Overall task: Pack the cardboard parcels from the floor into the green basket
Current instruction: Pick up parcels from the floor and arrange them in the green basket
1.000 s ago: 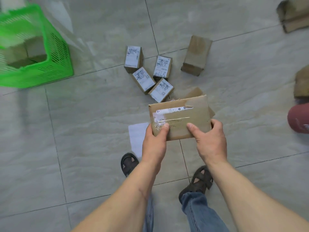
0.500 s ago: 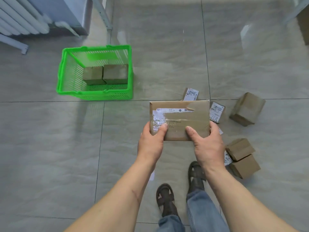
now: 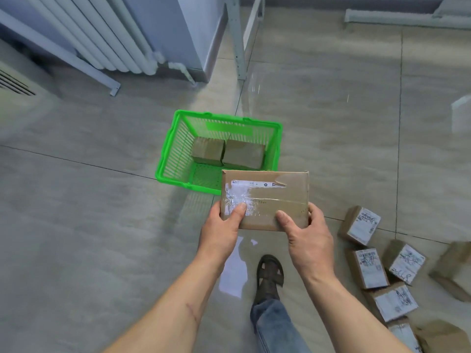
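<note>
Nearest the camera, 2 bare forearms reach forward over a jeans leg point(image 3: 276, 327) and a dark sandal point(image 3: 270, 272) planted on the grey tiled floor point(image 3: 89, 238). A pale sheet of paper point(image 3: 233, 273) lies on the tiles just below the left hand.

The left hand point(image 3: 220, 234) and the right hand point(image 3: 309, 240) are both closed on 1 flat cardboard parcel point(image 3: 265, 200), each gripping a near corner with the thumb pressed on top and the fingers hidden underneath. The parcel is held roughly level above the floor, its top face showing clear tape and the torn remains of a white label.

To the right of the right hand and below it, a cluster of small labelled boxes point(image 3: 369, 267) lies on the tiles, some touching, with plain brown boxes at the frame's right edge.

Just beyond the hands, the held parcel's far edge overlaps the near right corner of the green basket point(image 3: 168, 159) in this view. The basket stands on the floor, and 2 brown boxes point(image 3: 226, 152) sit side by side against its far wall, touching each other.

Farther off, up and to the left of the hands, is a white radiator point(image 3: 107, 39) along the wall, and a metal frame leg point(image 3: 238, 42) stands beyond the basket.
</note>
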